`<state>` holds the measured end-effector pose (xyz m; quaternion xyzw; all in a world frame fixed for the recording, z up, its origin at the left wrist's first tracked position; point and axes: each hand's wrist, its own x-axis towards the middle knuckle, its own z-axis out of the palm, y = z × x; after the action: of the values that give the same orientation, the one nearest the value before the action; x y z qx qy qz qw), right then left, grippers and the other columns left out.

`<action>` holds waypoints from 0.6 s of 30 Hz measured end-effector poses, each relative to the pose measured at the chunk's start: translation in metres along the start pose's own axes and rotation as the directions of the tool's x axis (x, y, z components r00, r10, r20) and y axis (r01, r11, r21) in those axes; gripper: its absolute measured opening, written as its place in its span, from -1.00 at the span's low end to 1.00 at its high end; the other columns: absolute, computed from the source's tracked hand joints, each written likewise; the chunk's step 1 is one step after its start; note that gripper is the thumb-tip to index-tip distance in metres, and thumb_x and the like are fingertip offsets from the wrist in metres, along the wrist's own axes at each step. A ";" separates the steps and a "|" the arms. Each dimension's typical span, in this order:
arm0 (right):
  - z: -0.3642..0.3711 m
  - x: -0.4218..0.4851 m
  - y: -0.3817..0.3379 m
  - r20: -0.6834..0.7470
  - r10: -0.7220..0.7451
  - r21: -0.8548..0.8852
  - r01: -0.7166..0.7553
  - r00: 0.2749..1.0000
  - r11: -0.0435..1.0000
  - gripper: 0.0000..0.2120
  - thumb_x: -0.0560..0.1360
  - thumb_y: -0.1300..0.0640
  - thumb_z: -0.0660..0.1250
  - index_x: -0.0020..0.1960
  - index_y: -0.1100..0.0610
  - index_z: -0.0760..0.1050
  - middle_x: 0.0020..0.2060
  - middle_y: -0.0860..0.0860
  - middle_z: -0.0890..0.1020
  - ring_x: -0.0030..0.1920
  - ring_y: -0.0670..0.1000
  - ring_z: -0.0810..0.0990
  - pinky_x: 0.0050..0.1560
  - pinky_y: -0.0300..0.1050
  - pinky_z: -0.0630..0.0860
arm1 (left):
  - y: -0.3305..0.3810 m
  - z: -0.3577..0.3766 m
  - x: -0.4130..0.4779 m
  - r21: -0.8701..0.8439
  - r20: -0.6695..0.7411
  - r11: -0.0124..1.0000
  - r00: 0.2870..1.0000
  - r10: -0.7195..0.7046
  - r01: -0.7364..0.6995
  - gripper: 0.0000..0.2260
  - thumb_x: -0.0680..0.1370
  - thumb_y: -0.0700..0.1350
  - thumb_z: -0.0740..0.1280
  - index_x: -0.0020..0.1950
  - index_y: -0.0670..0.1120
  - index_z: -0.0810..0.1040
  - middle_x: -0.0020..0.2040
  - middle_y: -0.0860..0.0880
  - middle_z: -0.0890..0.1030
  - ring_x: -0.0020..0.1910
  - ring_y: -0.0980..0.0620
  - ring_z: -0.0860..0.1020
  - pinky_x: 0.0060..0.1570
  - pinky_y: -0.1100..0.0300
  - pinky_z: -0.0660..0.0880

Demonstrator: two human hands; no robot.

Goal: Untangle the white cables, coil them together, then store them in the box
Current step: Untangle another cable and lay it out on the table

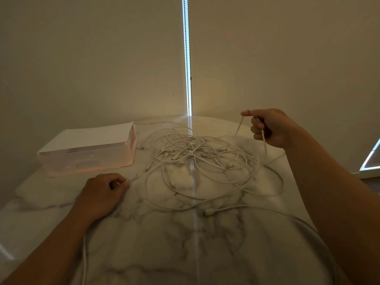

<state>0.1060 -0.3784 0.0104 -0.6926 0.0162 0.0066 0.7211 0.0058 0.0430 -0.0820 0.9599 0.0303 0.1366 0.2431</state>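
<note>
Pinching one cable end (132,179) low over the table (144,254), the left hand (102,190) has thumb and fingertips closed on the strand just behind its tip. The right hand (269,128) is raised over the far right of the table. Its fingers are curled round another stretch of cable that runs through the fist, with a short end poking toward the pile and a longer run dropping to the surface.

Between the two hands the white cables (195,159) lie in a loose, overlapping tangle at the middle of the table, with many loops crossing and several tips caught inside. A loose connector (207,212) lies apart on the near side, its cord sweeping off toward the right forearm.

Untangling looks barely begun. To do it well, follow a single strand from a free end and lift it slowly. Feed the tip back through each loop it crosses rather than drawing the hands apart, which could tighten knots.

The box (88,149) sits at the left, just beside the pile, its lid seemingly on. Drawn blinds (82,58) hang behind the table.
</note>
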 end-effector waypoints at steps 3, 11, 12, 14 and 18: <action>0.000 -0.002 -0.006 0.043 0.031 0.068 -0.034 0.999 0.997 -0.83 0.55 0.27 0.23 0.04 0.28 0.57 -0.30 0.08 0.55 -0.38 -0.02 0.47 -0.40 -0.22 0.48 | 0.000 0.000 0.001 -0.003 0.007 1.000 1.000 -0.003 0.003 -0.90 0.55 0.04 0.35 -0.16 0.14 0.63 -0.23 0.11 0.61 -0.21 0.15 0.51 -0.21 0.18 0.37; -0.005 0.003 0.001 0.009 0.111 0.036 -0.112 0.994 0.993 -0.68 0.68 0.00 0.10 0.16 0.20 0.52 -0.54 -0.04 0.24 -0.56 -0.09 0.14 -0.58 -0.25 0.12 | 0.001 0.000 0.001 -0.007 0.002 1.000 1.000 -0.006 0.006 -0.89 0.54 0.04 0.36 -0.16 0.12 0.64 -0.24 0.11 0.61 -0.21 0.15 0.51 -0.24 0.22 0.34; -0.005 0.002 0.001 0.044 0.109 0.039 -0.111 0.993 0.993 -0.67 0.67 0.00 0.12 0.16 0.20 0.54 -0.53 -0.04 0.25 -0.53 -0.08 0.17 -0.55 -0.24 0.17 | 0.000 0.000 0.001 -0.005 0.002 1.000 1.000 -0.002 0.002 -0.89 0.54 0.04 0.36 -0.16 0.12 0.64 -0.24 0.12 0.61 -0.21 0.15 0.51 -0.24 0.21 0.35; -0.004 -0.001 -0.001 0.128 0.090 0.067 -0.099 0.988 0.993 -0.71 0.65 0.04 0.18 0.15 0.21 0.56 -0.46 -0.03 0.37 -0.46 -0.08 0.30 -0.48 -0.24 0.35 | 0.000 0.000 0.001 -0.007 0.003 1.000 1.000 0.004 -0.004 -0.90 0.54 0.04 0.36 -0.15 0.12 0.64 -0.23 0.11 0.61 -0.21 0.15 0.51 -0.22 0.19 0.36; 0.004 -0.005 -0.007 0.191 -0.095 0.113 0.074 0.977 0.991 -0.84 0.59 0.33 0.21 0.06 0.27 0.56 -0.17 0.07 0.60 -0.24 -0.03 0.56 -0.23 -0.25 0.58 | 0.000 0.001 0.001 -0.010 0.003 1.000 1.000 0.006 -0.006 -0.90 0.55 0.03 0.36 -0.14 0.12 0.64 -0.21 0.10 0.61 -0.20 0.15 0.50 -0.20 0.18 0.37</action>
<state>0.1016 -0.3743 0.0174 -0.6498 -0.0840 0.0431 0.7542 0.0065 0.0428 -0.0825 0.9589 0.0263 0.1359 0.2478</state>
